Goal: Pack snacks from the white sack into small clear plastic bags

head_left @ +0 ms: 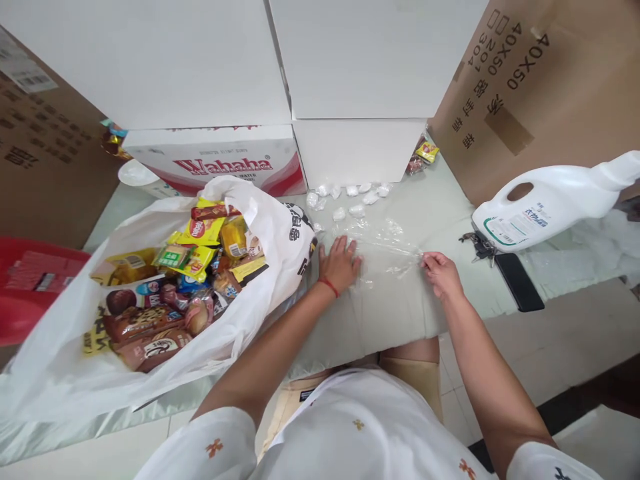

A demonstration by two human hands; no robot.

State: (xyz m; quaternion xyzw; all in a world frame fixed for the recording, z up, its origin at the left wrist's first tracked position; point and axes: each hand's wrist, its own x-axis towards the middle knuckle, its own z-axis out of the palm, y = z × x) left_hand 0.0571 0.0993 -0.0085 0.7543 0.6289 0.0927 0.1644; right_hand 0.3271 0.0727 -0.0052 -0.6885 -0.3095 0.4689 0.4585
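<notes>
A clear, crinkled plastic bag (pixel 383 247) lies on the pale green cloth between my two hands. My left hand (pixel 340 265) rests on the bag's left part with its fingers spread, palm down, a red string round the wrist. On the right, my right hand (pixel 440 272) pinches the bag's edge between thumb and fingers, pulling it into thin folds. Several small white wrapped bundles (pixel 357 211) sit just beyond the bag, in front of the white boxes. To the left of my left hand, a large white plastic bag (pixel 273 267) gapes open, full of packaged snacks (pixel 193 267).
White boxes (pixel 357 150) and a Wahaha carton (pixel 215 160) stand at the back. Cardboard boxes (pixel 555 87) flank both sides. A white jug (pixel 555 203), keys (pixel 481 247) and a black phone (pixel 519 282) lie right. A red container (pixel 37 267) is far left.
</notes>
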